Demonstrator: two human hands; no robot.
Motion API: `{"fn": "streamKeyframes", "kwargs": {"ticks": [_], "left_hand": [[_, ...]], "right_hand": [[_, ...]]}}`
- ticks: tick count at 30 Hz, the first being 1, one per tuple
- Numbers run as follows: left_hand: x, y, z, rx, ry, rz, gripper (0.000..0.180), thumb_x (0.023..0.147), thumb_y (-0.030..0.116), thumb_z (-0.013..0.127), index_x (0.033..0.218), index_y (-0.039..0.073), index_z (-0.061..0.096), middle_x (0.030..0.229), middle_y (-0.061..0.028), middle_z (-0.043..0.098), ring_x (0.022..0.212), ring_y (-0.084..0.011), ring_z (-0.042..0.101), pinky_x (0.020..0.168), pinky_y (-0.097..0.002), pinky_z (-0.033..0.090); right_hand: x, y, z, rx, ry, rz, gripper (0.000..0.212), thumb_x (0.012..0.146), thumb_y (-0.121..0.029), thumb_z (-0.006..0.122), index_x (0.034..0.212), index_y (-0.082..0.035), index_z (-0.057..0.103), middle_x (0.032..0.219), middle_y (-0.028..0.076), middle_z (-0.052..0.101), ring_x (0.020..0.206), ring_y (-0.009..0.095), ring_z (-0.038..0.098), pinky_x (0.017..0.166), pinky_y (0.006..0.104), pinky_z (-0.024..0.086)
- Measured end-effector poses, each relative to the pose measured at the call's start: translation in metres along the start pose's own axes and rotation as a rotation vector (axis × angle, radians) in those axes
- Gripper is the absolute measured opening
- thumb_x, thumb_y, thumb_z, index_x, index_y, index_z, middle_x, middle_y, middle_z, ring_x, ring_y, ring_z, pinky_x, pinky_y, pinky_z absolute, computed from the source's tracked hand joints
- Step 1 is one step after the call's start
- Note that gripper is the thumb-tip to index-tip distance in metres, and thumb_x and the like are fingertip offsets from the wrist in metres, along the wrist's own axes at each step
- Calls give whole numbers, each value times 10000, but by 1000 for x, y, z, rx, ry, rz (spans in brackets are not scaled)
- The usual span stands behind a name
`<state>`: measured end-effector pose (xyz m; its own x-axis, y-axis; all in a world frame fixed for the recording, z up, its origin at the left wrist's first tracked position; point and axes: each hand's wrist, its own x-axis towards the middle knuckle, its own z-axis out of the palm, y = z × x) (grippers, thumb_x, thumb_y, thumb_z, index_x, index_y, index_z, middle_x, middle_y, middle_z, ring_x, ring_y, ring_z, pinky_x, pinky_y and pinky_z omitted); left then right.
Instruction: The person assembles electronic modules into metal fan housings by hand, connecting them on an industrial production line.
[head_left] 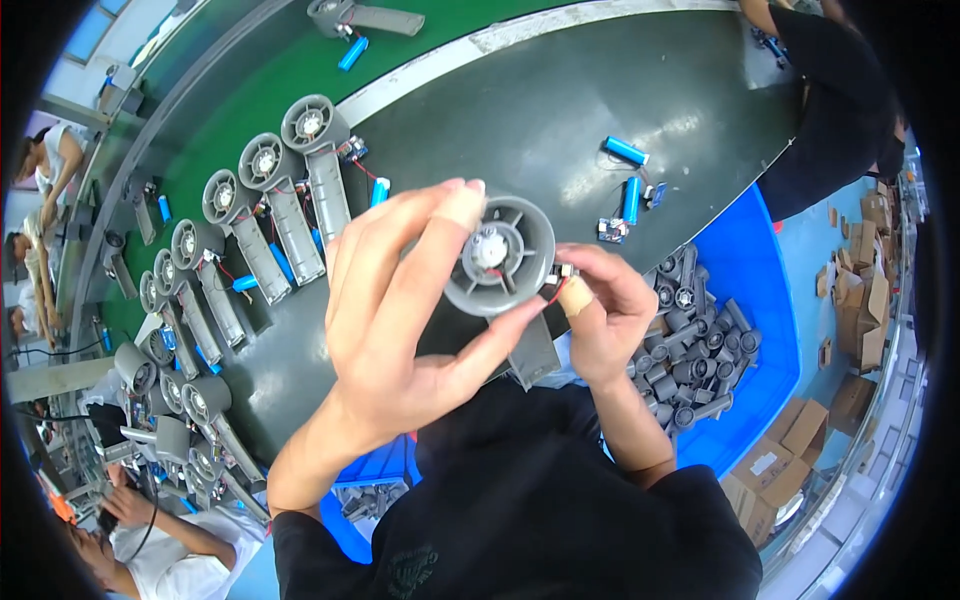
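Close in front of me, my left hand [395,320] grips a grey handheld fan housing [540,240], thumb at its lower edge and fingers over its upper left. Inside its round head sits a white hub among spokes. Its grey handle [535,355] points down toward me. At the housing's right side my right hand [605,315], a tan bandage on one digit, is closed with thumb and fingers on a small circuit board [562,275]. A red wire runs from the board toward the housing. The fingers hide part of the board.
Grey fan housings [265,165] with blue batteries line the green conveyor's edge at left. Loose blue batteries [626,151] and boards lie on the dark table [480,120]. A blue bin [775,330] of grey parts stands right. Co-workers [830,100] sit far right and left.
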<state>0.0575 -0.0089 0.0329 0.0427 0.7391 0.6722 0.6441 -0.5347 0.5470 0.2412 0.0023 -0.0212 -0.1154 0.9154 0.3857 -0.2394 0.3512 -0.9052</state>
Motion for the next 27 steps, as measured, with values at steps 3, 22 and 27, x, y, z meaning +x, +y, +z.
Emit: {"fn": "streamKeyframes", "kwargs": {"ticks": [3,22,27], "left_hand": [[0,10,-10,9,6,26,717,576,143,907,1221,-25,641,1116,-171,674,979,-318,653,839,-385,473],[43,-10,-6,115,89,67,710,622,136,891,1257,-20,615,1132,-140,672,1023,-294,643,880,-376,449],[136,-94,23,190,60,-95,644,709,298,804,1217,-54,626,1139,-231,669,1084,-344,639,931,-419,481]], "right_hand": [[-4,-10,2,-19,-8,-68,242,873,65,614,1108,89,668,1071,219,715,964,219,699,822,309,553],[50,-15,17,-223,-9,18,223,1036,-80,469,1223,26,531,1097,120,665,943,145,638,790,281,524],[179,24,10,-489,-158,267,248,1027,-214,541,1157,-10,593,949,59,672,716,84,602,590,282,482]]}}
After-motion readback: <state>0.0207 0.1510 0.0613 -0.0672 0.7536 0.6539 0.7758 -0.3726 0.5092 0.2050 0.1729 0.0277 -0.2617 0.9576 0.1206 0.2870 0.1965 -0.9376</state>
